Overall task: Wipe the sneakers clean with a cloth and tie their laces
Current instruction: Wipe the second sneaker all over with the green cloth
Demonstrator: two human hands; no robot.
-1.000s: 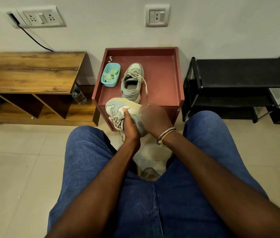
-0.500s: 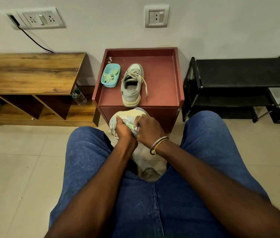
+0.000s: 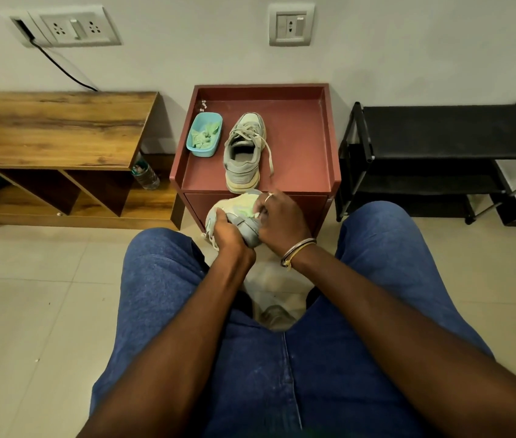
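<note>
While the left hand (image 3: 229, 231) grips the pale grey-and-cream lace-up sneaker (image 3: 237, 204) with fingers curled tight round its grey upper, the right hand (image 3: 283, 220) pinches a small light-green cloth (image 3: 248, 212) against the shoe's side. The right fingers are bent and bunched together; cannot tell which of them pin the cloth. A ring (image 3: 269, 197) sits on one right finger and thin bracelets (image 3: 298, 251) on that wrist.

The held sneaker is in the air above the blue-jeaned knees, just in front of the dark-red wooden cabinet with a raised rim (image 3: 297, 147), tilted with its sole turned up and away. A bit of lace shows below the left hand.

The second grey sneaker (image 3: 245, 153) stands upright on the cabinet top, toe to the wall, heel at the front edge. Its laces are loose, with one end trailing down its right side.

Just left of it, near but not touching, is a light-blue plastic tub (image 3: 200, 150) holding more green cloth pieces (image 3: 206, 134).

A brown wood-grain bench (image 3: 54, 128) stands to the left, with a clear plastic bottle (image 3: 146, 176) between it and the cabinet. A black metal shoe rack (image 3: 440, 131) stands to the right. The floor is beige tile.
</note>
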